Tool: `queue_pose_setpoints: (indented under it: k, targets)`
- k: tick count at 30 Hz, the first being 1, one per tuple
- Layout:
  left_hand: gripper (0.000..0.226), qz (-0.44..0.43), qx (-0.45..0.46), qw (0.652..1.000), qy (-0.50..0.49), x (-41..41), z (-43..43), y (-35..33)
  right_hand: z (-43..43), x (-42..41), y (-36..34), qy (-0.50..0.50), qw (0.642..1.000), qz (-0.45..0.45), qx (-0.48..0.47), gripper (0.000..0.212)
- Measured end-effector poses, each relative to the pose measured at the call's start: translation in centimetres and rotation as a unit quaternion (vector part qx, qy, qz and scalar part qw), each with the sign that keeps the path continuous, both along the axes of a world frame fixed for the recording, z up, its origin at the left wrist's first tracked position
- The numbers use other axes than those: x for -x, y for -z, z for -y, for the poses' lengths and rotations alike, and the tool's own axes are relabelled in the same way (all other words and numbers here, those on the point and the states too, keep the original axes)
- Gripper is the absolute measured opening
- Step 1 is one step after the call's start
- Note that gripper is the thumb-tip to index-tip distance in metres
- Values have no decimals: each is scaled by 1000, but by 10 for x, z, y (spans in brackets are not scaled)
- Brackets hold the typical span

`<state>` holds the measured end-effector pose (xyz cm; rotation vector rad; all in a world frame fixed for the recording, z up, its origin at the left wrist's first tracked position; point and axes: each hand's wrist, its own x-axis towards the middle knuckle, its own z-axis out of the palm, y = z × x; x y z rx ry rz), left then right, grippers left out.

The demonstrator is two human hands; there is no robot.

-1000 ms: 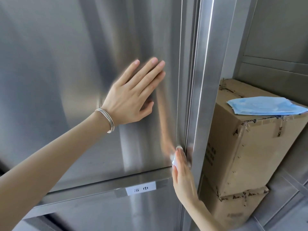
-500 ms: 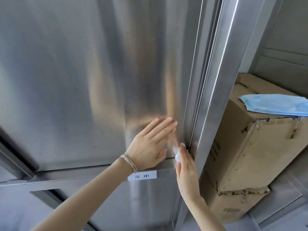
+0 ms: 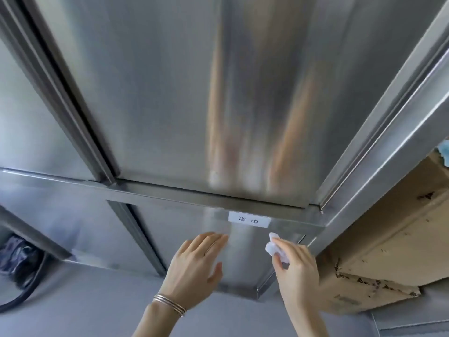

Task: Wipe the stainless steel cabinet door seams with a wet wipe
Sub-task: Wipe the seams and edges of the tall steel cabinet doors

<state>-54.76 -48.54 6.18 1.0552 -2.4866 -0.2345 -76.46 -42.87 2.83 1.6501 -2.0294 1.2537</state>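
The crumpled white wet wipe (image 3: 273, 246), judged soft, light and limp, is pinched as a wad by the right hand (image 3: 296, 268) beside the stainless steel door seam (image 3: 302, 240); the left hand (image 3: 194, 266) is spread flat.

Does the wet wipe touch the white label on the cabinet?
Apart. The head view shows a clear gap between the wet wipe, pinched in the right hand, and the white label.

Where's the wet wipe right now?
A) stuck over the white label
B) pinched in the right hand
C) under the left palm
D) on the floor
B: the right hand pinches the crumpled white wet wipe just below the label, while the left hand lies open and bare.
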Motion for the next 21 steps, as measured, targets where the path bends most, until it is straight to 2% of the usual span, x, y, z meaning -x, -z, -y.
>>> queue_pose_setpoints:
  k: [2,6,13,16,19,21]
  targets:
    - [47,-9,-12,999,-50,-32,-16,3,-10,-30,6,-67,997,35,-20,33]
    - [46,-6,-32,990,-136,-97,-51,7,-29,-96,18,-156,972,123,-122,32]
    - [48,39,-82,975,-202,-215,-96,16,-62,-220,23,-239,943,120,-200,32]
    - [48,46,-77,976,-198,-260,-111,18,-81,-270,23,-244,940,124,-202,32]
    - [49,84,-62,983,-149,-300,-120,18,-95,-312,26,-224,939,141,-220,36]
    - [49,104,-58,985,-125,-324,-126,16,-106,-334,25,-219,936,152,-231,31]
